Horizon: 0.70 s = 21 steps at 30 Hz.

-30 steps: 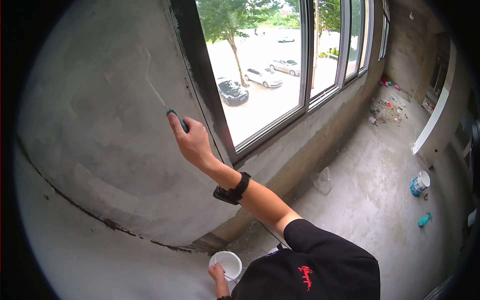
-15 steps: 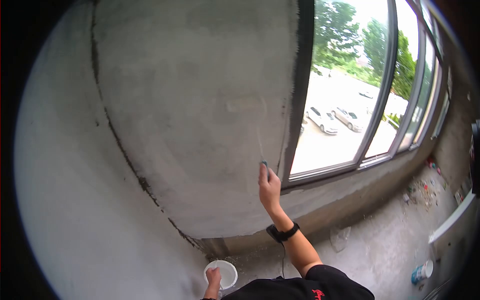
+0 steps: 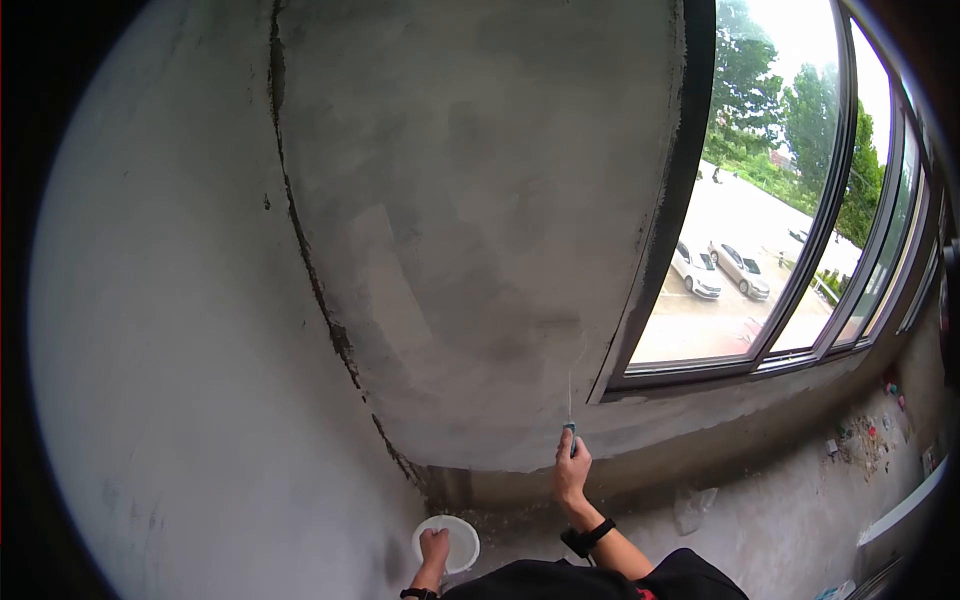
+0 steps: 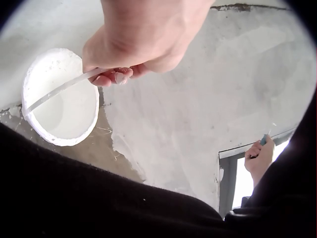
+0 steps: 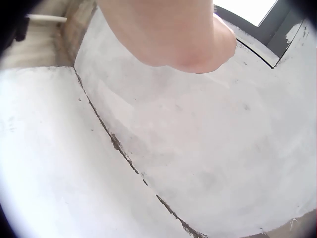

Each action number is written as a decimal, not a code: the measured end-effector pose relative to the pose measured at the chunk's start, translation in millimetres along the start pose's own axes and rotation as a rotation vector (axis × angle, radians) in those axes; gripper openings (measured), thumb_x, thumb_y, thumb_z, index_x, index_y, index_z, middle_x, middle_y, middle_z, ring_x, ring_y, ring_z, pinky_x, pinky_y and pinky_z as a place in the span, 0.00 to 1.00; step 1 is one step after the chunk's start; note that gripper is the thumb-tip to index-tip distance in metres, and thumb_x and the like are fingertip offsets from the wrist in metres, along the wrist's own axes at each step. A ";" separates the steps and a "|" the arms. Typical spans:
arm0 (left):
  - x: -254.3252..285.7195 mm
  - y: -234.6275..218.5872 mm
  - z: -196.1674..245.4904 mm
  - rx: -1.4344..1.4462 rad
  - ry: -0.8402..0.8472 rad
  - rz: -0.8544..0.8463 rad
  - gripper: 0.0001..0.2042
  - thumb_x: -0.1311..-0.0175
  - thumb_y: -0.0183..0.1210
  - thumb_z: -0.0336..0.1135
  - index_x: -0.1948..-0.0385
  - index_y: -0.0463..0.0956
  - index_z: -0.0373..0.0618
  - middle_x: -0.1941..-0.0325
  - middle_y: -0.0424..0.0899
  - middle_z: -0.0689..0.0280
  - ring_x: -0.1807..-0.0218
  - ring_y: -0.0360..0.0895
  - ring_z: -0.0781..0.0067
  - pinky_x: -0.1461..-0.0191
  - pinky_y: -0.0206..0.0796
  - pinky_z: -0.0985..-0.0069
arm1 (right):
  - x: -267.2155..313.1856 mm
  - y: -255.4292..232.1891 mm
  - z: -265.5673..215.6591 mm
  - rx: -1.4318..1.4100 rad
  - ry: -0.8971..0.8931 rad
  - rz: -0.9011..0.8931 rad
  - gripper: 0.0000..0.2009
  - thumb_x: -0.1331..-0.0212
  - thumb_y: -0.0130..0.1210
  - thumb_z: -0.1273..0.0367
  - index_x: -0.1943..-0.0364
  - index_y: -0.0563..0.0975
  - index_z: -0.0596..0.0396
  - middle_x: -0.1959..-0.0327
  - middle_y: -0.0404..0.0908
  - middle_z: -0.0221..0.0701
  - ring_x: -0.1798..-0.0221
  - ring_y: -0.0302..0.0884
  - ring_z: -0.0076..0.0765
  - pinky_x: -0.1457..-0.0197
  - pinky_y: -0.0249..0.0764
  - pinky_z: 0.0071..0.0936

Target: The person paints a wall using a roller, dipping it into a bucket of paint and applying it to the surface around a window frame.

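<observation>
In the head view my right hand (image 3: 572,472) grips the teal handle (image 3: 570,430) of a tool whose thin rod reaches up along the grey wall (image 3: 480,240); the tool's far end is hard to make out. My left hand (image 3: 434,547) is at the white bucket (image 3: 474,550), low beside the wall corner. The left wrist view has the left hand (image 4: 143,39) with fingers curled round the bucket's pale carrying strap (image 4: 59,89), whitish material inside. The right wrist view shows part of the right hand (image 5: 168,34); its fingers and the tool are hidden there.
A dark-framed window (image 3: 690,372) is right of the wall section. A rough dark crack (image 3: 340,345) runs down the wall corner. On the floor at the right lie a clear plastic bag (image 3: 692,510) and scattered debris (image 3: 864,442).
The head view has turned left and the window now sits farther right. My right hand appears lower in it, still gripping the handle. My left hand stays at the bucket.
</observation>
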State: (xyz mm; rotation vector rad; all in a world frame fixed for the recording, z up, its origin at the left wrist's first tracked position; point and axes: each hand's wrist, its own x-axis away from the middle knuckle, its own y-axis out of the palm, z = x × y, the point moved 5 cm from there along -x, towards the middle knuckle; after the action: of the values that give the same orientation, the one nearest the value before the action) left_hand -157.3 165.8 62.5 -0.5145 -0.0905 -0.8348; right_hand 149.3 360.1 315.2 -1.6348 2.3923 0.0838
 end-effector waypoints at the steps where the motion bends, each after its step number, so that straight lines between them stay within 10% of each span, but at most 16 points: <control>1: 2.5 -1.8 1.4 -0.001 -0.012 0.002 0.10 0.49 0.59 0.33 0.78 0.74 0.31 0.81 0.78 0.55 0.80 0.75 0.65 0.75 0.64 0.66 | -0.4 -0.4 -0.1 0.006 0.006 -0.009 0.26 0.32 0.48 0.54 0.81 0.62 0.62 0.88 0.55 0.33 0.81 0.50 0.27 0.78 0.53 0.34; 3: 20.7 -10.6 31.3 0.121 -0.149 -0.052 0.11 0.48 0.59 0.33 0.78 0.74 0.32 0.81 0.77 0.56 0.80 0.75 0.66 0.76 0.64 0.67 | -4.6 0.8 -13.7 -0.016 -0.046 -0.036 0.23 0.31 0.48 0.55 0.81 0.66 0.55 0.85 0.61 0.20 0.80 0.55 0.16 0.78 0.54 0.21; 21: 19.7 -48.2 8.9 0.125 -0.134 0.077 0.13 0.49 0.59 0.37 0.77 0.75 0.33 0.79 0.79 0.52 0.72 0.78 0.57 0.66 0.66 0.63 | 6.7 135.1 -165.6 -0.167 -0.326 -0.299 0.19 0.30 0.46 0.58 0.73 0.68 0.61 0.86 0.61 0.29 0.80 0.53 0.23 0.78 0.53 0.28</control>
State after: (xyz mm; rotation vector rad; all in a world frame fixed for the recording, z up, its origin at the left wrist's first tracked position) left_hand -178.0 129.7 95.0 -0.4532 -0.2427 -0.7141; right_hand -5.5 374.0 462.2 -1.8676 1.9255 0.4674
